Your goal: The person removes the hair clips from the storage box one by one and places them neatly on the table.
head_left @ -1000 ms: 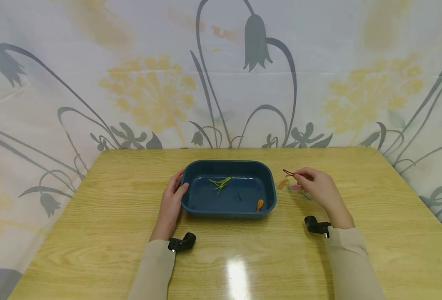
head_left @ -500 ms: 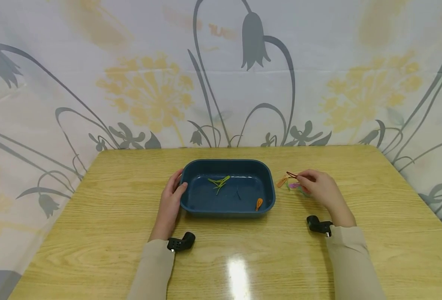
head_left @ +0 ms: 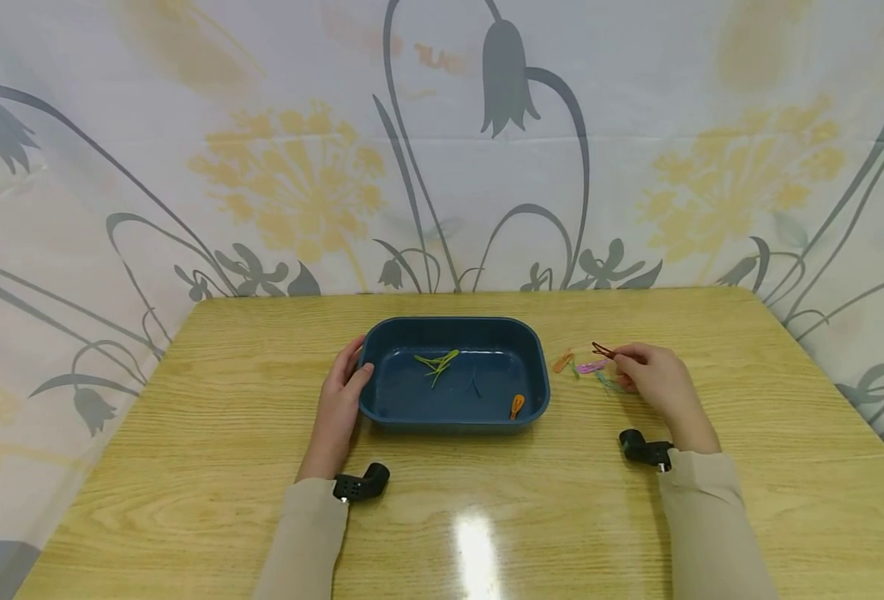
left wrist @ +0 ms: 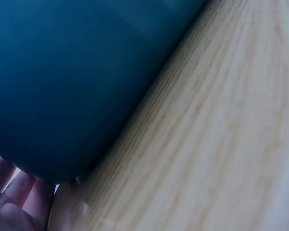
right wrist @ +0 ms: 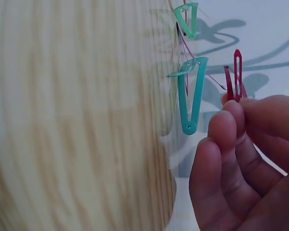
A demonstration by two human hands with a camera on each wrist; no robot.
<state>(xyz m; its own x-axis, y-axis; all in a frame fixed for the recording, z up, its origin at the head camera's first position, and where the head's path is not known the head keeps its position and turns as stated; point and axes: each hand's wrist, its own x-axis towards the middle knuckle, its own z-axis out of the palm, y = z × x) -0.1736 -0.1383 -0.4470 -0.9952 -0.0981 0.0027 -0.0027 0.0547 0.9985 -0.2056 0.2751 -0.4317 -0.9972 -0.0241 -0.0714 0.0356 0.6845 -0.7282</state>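
My left hand (head_left: 341, 407) grips the left end of a dark blue plastic basin (head_left: 452, 427), its thumb over the rim and its fingers along the outer wall. Inside the basin lie several green hair clips (head_left: 438, 364), an orange clip (head_left: 516, 407) and a dark blue one (head_left: 476, 384). To the right of the basin, my right hand (head_left: 665, 382) pinches a dark red snap hair clip (right wrist: 238, 72) between thumb and fingertips, its end standing spread. Just beyond those fingers in the right wrist view is a teal clip (right wrist: 200, 86).
On the wooden table (head_left: 209, 433), an orange clip (head_left: 563, 361), a purple clip (head_left: 591, 367) and a small green clip (right wrist: 193, 24) lie between the basin and my right hand. Behind the table's far edge hangs a flower-patterned cloth (head_left: 442, 167).
My right hand has shifted right, away from the basin, with the red clip in its fingers; more of the purple and teal clips shows. The left hand keeps its place on the basin.
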